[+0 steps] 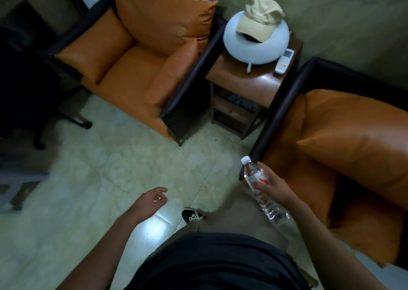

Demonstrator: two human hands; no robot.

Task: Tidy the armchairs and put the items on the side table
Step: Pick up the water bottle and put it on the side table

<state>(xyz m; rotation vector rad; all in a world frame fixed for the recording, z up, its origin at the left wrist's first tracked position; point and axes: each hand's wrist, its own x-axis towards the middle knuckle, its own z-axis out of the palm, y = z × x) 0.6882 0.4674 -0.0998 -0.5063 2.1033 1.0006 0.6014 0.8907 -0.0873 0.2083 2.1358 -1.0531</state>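
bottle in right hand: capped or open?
Capped: a white cap sits on the neck of the water bottle held tilted in the right hand.

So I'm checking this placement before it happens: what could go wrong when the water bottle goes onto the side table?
The side table top is mostly taken by the neck pillow, the beige cap on it and the remote, so the only bare space is near the front edge. The water bottle in the right hand is tall and narrow, so it could tip or knock the remote.
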